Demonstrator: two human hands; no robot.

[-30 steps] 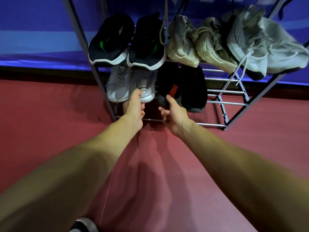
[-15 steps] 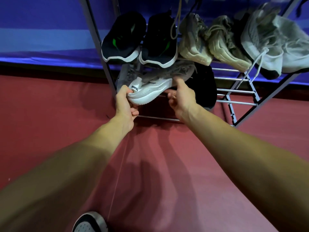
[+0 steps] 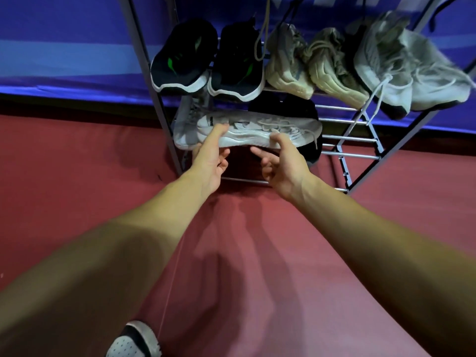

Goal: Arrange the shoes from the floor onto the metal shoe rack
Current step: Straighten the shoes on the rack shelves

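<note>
This looks like an indoor sports hall. A smooth dark-red floor spreads beneath and to both sides of the white sneaker held between the left hand and right hand, and a blue banner lines the wall behind the grip. Just above the grip, a metal shoe rack carries a row of worn trainers.

Holding a white sneaker sideways in front of the metal shoe rack's lower shelf, left hand at heel, right hand toward toe (thumbs pressed on it).
</note>
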